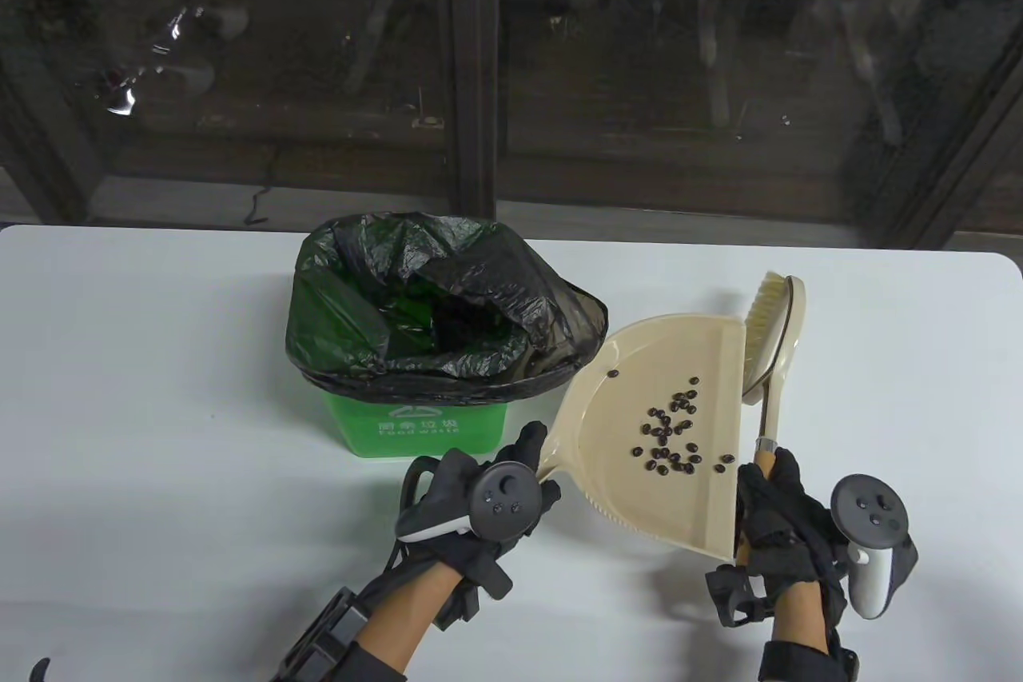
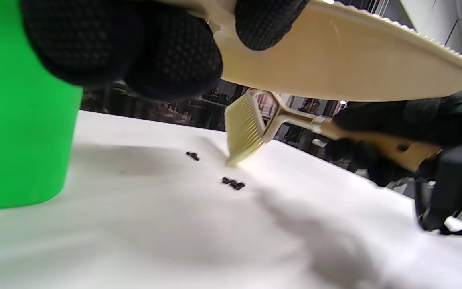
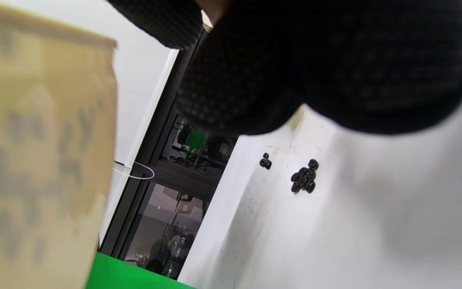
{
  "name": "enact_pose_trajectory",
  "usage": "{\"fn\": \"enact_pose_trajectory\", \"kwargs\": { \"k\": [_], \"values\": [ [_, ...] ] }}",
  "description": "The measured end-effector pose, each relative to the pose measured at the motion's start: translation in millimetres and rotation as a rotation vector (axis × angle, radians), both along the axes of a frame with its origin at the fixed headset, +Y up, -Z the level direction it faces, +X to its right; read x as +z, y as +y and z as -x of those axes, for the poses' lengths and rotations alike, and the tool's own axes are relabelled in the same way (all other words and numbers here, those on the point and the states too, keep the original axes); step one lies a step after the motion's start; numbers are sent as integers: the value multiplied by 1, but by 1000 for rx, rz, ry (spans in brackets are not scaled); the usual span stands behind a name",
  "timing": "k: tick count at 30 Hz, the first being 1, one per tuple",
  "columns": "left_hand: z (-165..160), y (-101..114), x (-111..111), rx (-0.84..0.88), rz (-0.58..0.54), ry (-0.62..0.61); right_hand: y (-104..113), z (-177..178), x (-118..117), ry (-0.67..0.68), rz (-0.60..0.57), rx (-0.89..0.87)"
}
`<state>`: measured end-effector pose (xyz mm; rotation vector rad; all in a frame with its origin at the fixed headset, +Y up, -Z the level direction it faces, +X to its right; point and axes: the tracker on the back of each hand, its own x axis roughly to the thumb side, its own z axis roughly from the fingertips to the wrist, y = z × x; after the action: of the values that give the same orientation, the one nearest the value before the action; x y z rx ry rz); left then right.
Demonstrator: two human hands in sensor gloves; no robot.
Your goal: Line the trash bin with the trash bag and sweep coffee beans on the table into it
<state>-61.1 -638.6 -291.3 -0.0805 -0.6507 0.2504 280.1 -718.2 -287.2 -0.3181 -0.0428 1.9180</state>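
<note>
**Tip the loaded dustpan into the lined bin, then go back for the stragglers**

Your left hand [image 1: 479, 506] grips the handle of the dustpan [image 1: 663, 426], which is lifted off the table [image 1: 160, 394] with a scatter of coffee beans [image 1: 671, 438] on it. Your right hand [image 1: 779, 522] is curled round the wooden handle of the brush [image 1: 771, 338], whose bristles hang just beyond the pan's far right edge.

The trash bin [image 1: 423, 426] stands just left of the pan, its trash bag [image 1: 447, 306] already folded over the rim.

Keep the pan level as you carry it left, so nothing rolls off the open lip. Bring that lip over the bag's opening before you tilt, then tilt slowly and let the brush coax clinging beans down.

A few loose beans [image 2: 233, 184] remain on the table under the pan, so you'll likely need another sweep.
</note>
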Motion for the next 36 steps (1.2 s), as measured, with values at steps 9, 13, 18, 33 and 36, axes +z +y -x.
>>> {"fn": "enact_pose_trajectory", "kwargs": {
  "k": [9, 13, 18, 33, 36],
  "values": [
    [0, 52, 1, 83, -19, -21, 0, 1, -1, 13, 5, 8],
    [10, 77, -1, 98, -31, 10, -1, 3, -1, 23, 11, 14],
    [37, 108, -5, 73, -76, 94, 0, 5, -2, 33, 12, 27],
    [151, 155, -7, -26, -163, 427, 1, 15, -5, 76, 19, 74],
    [170, 153, -8, -59, -180, 500, 1, 16, -5, 80, 20, 80]
  ]
}}
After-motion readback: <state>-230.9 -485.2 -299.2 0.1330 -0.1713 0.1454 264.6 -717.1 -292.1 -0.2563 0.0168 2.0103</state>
